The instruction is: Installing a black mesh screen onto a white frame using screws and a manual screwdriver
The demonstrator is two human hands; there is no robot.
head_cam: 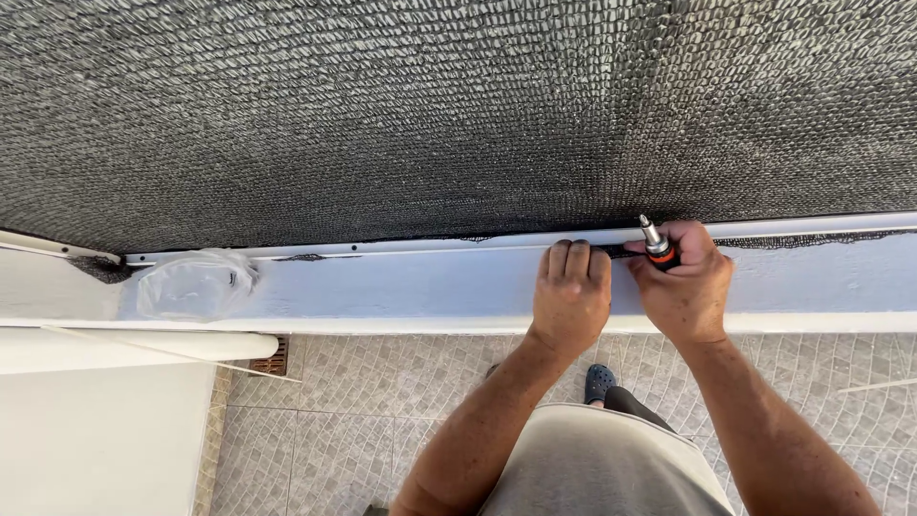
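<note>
**Hands work a screwdriver along a netted ledge**

A dark woven shade net (458, 105) fills the upper half of the view, hanging down to a white strip (430, 247) that runs along the far edge of a white ledge (401, 291). Below the ledge's near edge lies a floor of small grey tiles (344, 430), with a rusty drain grate (272, 358) close under the ledge at the left and a white wall surface (95, 440) filling the lower left corner.

The person's left hand (570, 296) lies knuckles-up on the ledge right of its middle, fingers curled down and pressed against the strip at the net's lower hem; whether it pinches anything there cannot be told. Just beside it, nearly touching, the right hand (683, 282) is wrapped tight around a screwdriver (657, 245) with an orange-and-black handle, its metal shank poking up past the far edge of the ledge against the net.

Towards the left end of the ledge sits a crumpled clear plastic bag (196, 282) with a few small dark pieces inside. A blue clog-type shoe (599, 382) shows on the tiles between the forearms.
</note>
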